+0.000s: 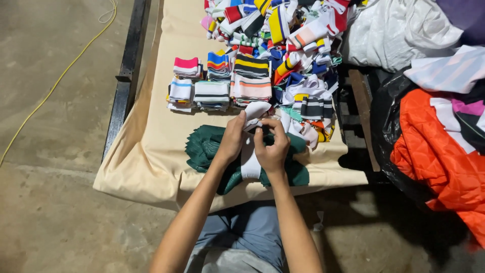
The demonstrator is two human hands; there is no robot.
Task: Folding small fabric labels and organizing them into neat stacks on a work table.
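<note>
Bare concrete floor [55, 151] surrounds a low bench [151, 151] draped in cream cloth, with a yellow cable [60, 76] trailing off to the left. We sit at its near edge, our left hand [231, 141] and right hand [272, 146] raised together over a heap of dark green knit pieces [202, 146].

Between them we hold a white knit band [251, 162]: its upper end is folded over and pinched between the fingers of both hands, thumbs pressed against forefingers, while the lower end hangs down loose between our wrists, in front of the green heap.

We judge the band light, soft and limp. It droops where it is unsupported and should not slip in a dry pinch, nor is it fragile. Holding it near the folded edge with both hands, as now, looks like the surest way to keep the layers aligned.

Beyond lie neat stacks of striped bands [217, 83], and past them a loose multicoloured pile [283, 35]. To the right we see an orange quilted fabric [434, 156] and a white bundle [394, 30].
</note>
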